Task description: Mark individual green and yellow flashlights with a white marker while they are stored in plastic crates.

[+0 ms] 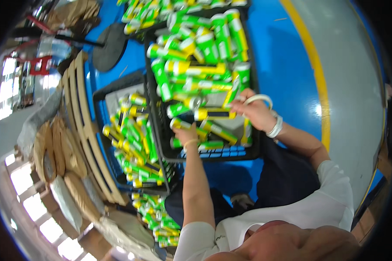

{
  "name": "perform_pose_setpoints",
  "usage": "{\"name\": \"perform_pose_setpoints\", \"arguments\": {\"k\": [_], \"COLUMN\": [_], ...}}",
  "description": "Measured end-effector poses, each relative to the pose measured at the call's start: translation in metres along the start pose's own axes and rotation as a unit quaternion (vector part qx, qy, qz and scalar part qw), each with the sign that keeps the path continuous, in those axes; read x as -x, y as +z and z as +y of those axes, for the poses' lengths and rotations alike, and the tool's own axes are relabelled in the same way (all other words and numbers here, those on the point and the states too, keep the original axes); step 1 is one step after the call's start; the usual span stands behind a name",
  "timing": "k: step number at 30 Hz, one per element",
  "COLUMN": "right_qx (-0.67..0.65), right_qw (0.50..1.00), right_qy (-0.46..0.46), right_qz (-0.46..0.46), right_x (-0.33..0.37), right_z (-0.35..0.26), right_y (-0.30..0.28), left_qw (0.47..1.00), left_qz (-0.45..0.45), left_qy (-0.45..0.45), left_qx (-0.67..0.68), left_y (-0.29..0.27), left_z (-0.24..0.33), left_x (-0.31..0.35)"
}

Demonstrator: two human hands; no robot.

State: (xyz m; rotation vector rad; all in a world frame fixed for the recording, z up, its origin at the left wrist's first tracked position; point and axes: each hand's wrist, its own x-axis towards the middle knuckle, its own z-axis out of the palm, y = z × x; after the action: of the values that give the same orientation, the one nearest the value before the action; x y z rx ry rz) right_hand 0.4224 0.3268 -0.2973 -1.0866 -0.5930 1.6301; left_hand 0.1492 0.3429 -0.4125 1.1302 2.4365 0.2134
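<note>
A black plastic crate [204,159] in front of me holds many green-and-yellow cylindrical tubes [196,68] with white or yellow ends, lying in several directions. My left hand [187,134] is down in its near left part, fingers closed around a green-and-yellow tube [178,124]. At the crate's right side, my right hand [258,114] is closed on a thin white curved band [265,98] that loops over its knuckles. Its fingertips are beside the yellow tube with a dark panel [215,114]. Blur hides whether they touch it.
Left of it, a second black crate [101,126] holds more such tubes; another full one lies beyond. More tubes [161,222] are at lower left. A wooden pallet [85,117], brown sacks [43,148] and a round dark base [110,47] stand left. A yellow line [311,52] crosses the floor.
</note>
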Motion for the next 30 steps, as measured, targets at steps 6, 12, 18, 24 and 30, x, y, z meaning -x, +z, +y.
{"name": "perform_pose_setpoints", "arguments": {"k": [6, 12, 18, 24, 30], "right_qx": [-0.067, 0.031, -0.106, -0.085, -0.013], "right_qw": [0.998, 0.999, 0.978, 0.977, 0.976], "right_qy": [0.004, -0.032, -0.14, -0.166, -0.193], "right_qz": [0.006, -0.001, -0.111, -0.103, -0.102], "right_x": [0.018, -0.038, -0.154, -0.252, -0.309], "right_z": [-0.078, -0.166, -0.243, -0.281, -0.28], "right_y": [-0.049, -0.122, -0.152, -0.228, -0.269], "left_qw": [0.91, 0.705, 0.699, 0.765, 0.775], "left_qz": [-0.073, -0.326, -0.346, -0.28, -0.25], "left_qy": [-0.161, -0.033, 0.218, 0.308, 0.384], "left_qx": [0.376, 0.629, 0.587, 0.492, 0.435], "left_y": [-0.011, -0.047, -0.028, 0.048, 0.087], "left_z": [0.02, 0.196, 0.434, 0.546, 0.588], "left_x": [0.016, 0.118, 0.122, 0.106, 0.078]}}
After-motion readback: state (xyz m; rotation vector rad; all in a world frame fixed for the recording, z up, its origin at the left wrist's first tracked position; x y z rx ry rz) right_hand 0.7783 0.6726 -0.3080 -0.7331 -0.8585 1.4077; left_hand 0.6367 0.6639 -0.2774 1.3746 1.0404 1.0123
